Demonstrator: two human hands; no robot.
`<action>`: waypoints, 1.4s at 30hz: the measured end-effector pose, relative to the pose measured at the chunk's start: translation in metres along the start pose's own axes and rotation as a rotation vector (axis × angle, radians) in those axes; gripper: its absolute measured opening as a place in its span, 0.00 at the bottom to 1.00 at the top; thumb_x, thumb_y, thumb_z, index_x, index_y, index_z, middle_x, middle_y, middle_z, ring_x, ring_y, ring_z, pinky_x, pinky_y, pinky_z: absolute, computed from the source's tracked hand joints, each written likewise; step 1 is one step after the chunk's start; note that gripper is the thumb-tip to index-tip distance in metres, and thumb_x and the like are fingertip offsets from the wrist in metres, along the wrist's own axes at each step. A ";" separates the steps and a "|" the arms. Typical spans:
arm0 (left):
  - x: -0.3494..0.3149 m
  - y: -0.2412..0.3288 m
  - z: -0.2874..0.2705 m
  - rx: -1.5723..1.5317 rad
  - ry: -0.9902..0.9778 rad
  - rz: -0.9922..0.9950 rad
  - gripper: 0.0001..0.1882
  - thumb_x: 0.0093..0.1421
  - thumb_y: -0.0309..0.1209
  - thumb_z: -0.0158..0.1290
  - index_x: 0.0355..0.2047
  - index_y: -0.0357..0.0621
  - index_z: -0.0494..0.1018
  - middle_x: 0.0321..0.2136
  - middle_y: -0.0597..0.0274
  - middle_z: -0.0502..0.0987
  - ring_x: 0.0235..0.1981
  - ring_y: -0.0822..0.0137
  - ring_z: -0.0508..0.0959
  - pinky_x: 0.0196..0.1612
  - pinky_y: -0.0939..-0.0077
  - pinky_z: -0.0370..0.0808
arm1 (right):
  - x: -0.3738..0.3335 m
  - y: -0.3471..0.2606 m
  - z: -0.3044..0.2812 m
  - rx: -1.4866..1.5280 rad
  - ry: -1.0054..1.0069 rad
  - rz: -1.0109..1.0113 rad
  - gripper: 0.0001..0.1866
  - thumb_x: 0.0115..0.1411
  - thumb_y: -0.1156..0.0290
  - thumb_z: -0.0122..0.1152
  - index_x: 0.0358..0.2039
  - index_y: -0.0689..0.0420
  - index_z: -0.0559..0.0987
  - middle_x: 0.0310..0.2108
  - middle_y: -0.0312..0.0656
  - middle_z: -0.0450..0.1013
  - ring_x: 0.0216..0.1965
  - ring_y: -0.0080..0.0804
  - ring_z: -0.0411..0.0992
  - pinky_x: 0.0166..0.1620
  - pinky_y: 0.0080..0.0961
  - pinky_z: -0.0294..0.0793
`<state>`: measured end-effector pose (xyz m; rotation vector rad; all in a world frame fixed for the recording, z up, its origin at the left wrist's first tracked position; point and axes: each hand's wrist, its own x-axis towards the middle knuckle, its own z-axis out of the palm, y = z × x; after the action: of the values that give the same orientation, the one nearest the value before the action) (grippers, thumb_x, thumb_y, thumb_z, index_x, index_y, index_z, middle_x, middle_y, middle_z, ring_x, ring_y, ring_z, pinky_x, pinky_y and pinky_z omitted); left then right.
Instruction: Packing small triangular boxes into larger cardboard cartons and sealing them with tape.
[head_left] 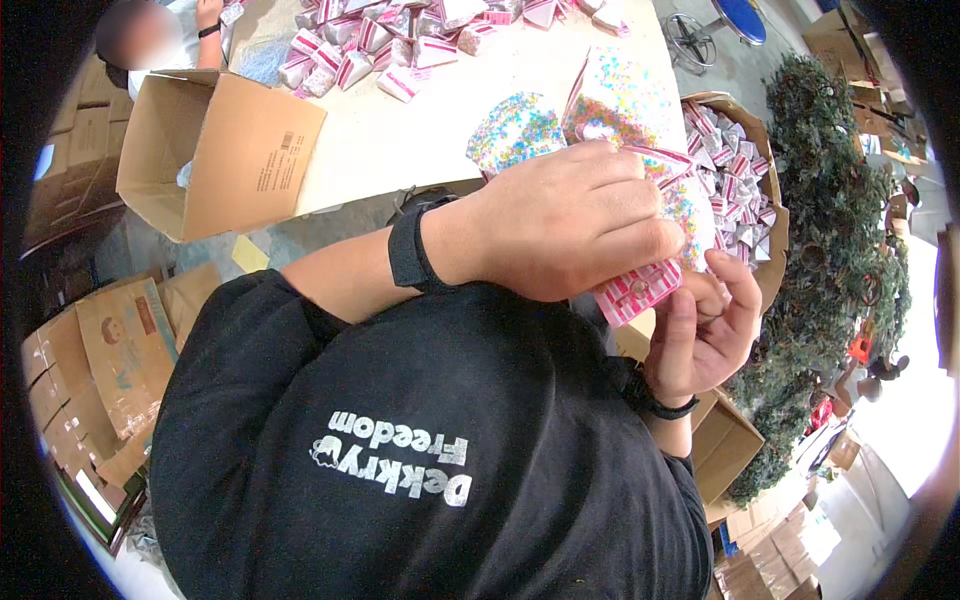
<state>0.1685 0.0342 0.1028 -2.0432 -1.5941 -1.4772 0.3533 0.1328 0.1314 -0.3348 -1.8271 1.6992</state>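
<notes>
My left hand (565, 222) reaches across my front, its fingers curled round a small pink-and-white striped packet (640, 290). Beside it, my right hand (708, 335) has its thumb and a bent finger at the packet's right edge, with another finger raised. Just beyond the hands, clear bags of multicoloured beads (622, 92) stand on the table, one partly behind my knuckles. A heap of the same beads (515, 132) sits left of them. More colourful beads (683, 212) show between my hands and the box at the right. My left fingertips are partly hidden.
An open carton (772, 215) at the right is full of striped packets (735, 180). More packets (400, 45) are piled on the pale table (375, 135). An open cardboard box (255, 150) stands at its left edge, near another person (170, 40). Dark green foliage (825, 250) fills the right side.
</notes>
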 end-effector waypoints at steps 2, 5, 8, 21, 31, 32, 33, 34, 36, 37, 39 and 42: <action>-0.001 0.000 0.000 0.006 -0.013 0.000 0.15 0.52 0.33 0.57 0.40 0.44 0.73 0.30 0.60 0.73 0.32 0.56 0.76 0.36 0.63 0.73 | -0.001 0.003 -0.004 -0.027 -0.054 0.008 0.22 0.63 0.87 0.52 0.57 0.71 0.61 0.33 0.51 0.79 0.34 0.28 0.77 0.41 0.19 0.73; -0.001 -0.001 0.001 0.004 -0.001 0.000 0.15 0.51 0.33 0.57 0.40 0.43 0.73 0.31 0.59 0.74 0.33 0.56 0.76 0.37 0.63 0.73 | -0.003 0.007 -0.001 -0.109 -0.081 -0.047 0.22 0.63 0.88 0.53 0.57 0.70 0.62 0.35 0.50 0.79 0.37 0.28 0.78 0.43 0.19 0.73; -0.001 -0.002 0.000 0.006 -0.017 0.005 0.16 0.51 0.33 0.57 0.41 0.43 0.73 0.31 0.59 0.74 0.33 0.56 0.76 0.38 0.63 0.74 | -0.007 0.003 0.010 -0.003 0.065 0.097 0.21 0.63 0.88 0.52 0.56 0.69 0.63 0.36 0.50 0.79 0.39 0.27 0.77 0.45 0.18 0.73; -0.004 -0.004 0.000 0.009 -0.036 -0.022 0.19 0.48 0.34 0.61 0.41 0.44 0.74 0.33 0.59 0.75 0.35 0.53 0.77 0.40 0.61 0.74 | 0.000 0.007 -0.004 -0.004 -0.095 -0.081 0.20 0.66 0.83 0.50 0.57 0.67 0.60 0.30 0.54 0.79 0.31 0.34 0.78 0.40 0.25 0.76; -0.004 -0.004 0.000 0.042 -0.004 -0.033 0.18 0.49 0.35 0.61 0.41 0.43 0.74 0.33 0.58 0.75 0.37 0.52 0.77 0.43 0.59 0.75 | -0.006 0.006 -0.009 -0.070 -0.075 -0.043 0.18 0.66 0.81 0.53 0.55 0.66 0.62 0.32 0.52 0.79 0.33 0.33 0.79 0.43 0.23 0.75; -0.004 -0.004 0.000 0.037 -0.007 -0.033 0.19 0.49 0.35 0.61 0.41 0.43 0.74 0.33 0.58 0.75 0.37 0.52 0.77 0.43 0.60 0.75 | -0.005 0.006 -0.008 -0.070 -0.077 -0.043 0.18 0.66 0.81 0.53 0.55 0.66 0.62 0.32 0.52 0.79 0.33 0.33 0.79 0.43 0.23 0.75; -0.004 -0.004 -0.001 0.037 -0.007 -0.034 0.19 0.49 0.35 0.61 0.41 0.43 0.74 0.33 0.58 0.75 0.37 0.52 0.77 0.43 0.60 0.75 | -0.004 0.006 -0.007 -0.035 -0.071 -0.054 0.18 0.66 0.82 0.53 0.54 0.66 0.62 0.32 0.52 0.79 0.33 0.33 0.79 0.43 0.23 0.75; -0.004 -0.003 -0.002 0.035 -0.026 -0.036 0.19 0.49 0.35 0.61 0.41 0.43 0.74 0.33 0.57 0.75 0.37 0.52 0.77 0.43 0.60 0.75 | -0.004 0.006 -0.006 0.000 -0.065 -0.065 0.18 0.65 0.83 0.53 0.54 0.66 0.62 0.33 0.52 0.79 0.34 0.34 0.79 0.42 0.24 0.76; -0.004 -0.003 -0.002 0.033 -0.044 -0.037 0.19 0.49 0.35 0.61 0.41 0.43 0.74 0.33 0.57 0.76 0.37 0.52 0.77 0.44 0.60 0.75 | -0.004 0.007 -0.005 0.021 -0.064 -0.058 0.18 0.65 0.84 0.52 0.53 0.66 0.62 0.33 0.53 0.79 0.34 0.33 0.79 0.42 0.24 0.77; -0.003 -0.003 -0.001 0.025 -0.023 -0.033 0.19 0.49 0.35 0.61 0.41 0.42 0.74 0.33 0.57 0.76 0.37 0.52 0.77 0.44 0.60 0.75 | -0.004 0.007 -0.005 0.041 -0.062 -0.051 0.18 0.64 0.85 0.52 0.53 0.66 0.62 0.34 0.53 0.79 0.34 0.33 0.79 0.42 0.24 0.77; -0.004 -0.003 0.000 0.019 -0.001 -0.028 0.20 0.49 0.35 0.62 0.42 0.42 0.74 0.33 0.57 0.76 0.37 0.52 0.77 0.43 0.60 0.75 | -0.005 0.007 -0.004 0.040 -0.064 -0.045 0.18 0.64 0.85 0.52 0.53 0.66 0.62 0.34 0.53 0.79 0.34 0.33 0.79 0.42 0.24 0.77; -0.004 -0.003 0.000 0.020 -0.018 -0.034 0.20 0.49 0.35 0.62 0.42 0.42 0.74 0.34 0.56 0.76 0.37 0.52 0.77 0.44 0.59 0.75 | -0.005 0.009 -0.005 0.036 -0.066 -0.050 0.18 0.64 0.86 0.52 0.53 0.66 0.62 0.34 0.53 0.79 0.34 0.33 0.80 0.42 0.24 0.77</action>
<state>0.1665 0.0330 0.0986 -2.0337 -1.6520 -1.4527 0.3581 0.1356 0.1219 -0.2192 -1.8340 1.7255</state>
